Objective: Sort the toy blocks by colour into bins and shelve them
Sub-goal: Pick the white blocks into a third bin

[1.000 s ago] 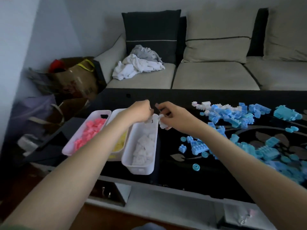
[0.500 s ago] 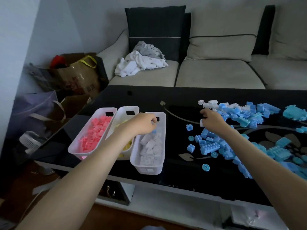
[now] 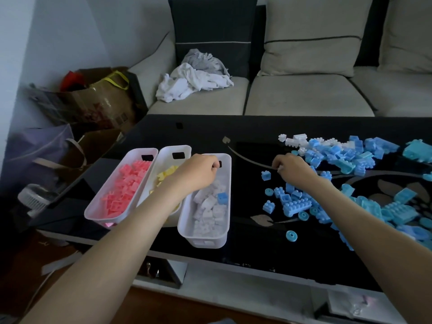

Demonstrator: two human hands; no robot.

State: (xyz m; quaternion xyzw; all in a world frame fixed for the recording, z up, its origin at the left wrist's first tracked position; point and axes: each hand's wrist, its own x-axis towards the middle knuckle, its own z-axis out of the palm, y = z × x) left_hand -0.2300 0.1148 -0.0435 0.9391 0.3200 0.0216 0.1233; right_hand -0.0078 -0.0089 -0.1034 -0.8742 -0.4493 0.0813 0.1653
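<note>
White bin (image 3: pixel 228 183) at the table's (image 3: pixel 245 197) front-left edge lies under the left hand (image 3: pixel 198 170), fingers curled, grip unclear. Mid-table, the right hand (image 3: pixel 292 169) pinches what looks like a white block (image 3: pixel 280 169); drop it low into that bin, then remove the stray blue block (image 3: pixel 222 198).

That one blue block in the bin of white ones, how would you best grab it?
Pinch the blue block by two opposite side faces, coming straight down from above. It lies on top of the white blocks, close to the right wall of the bin, so a sideways reach looks blocked; the open top gives room.
</note>
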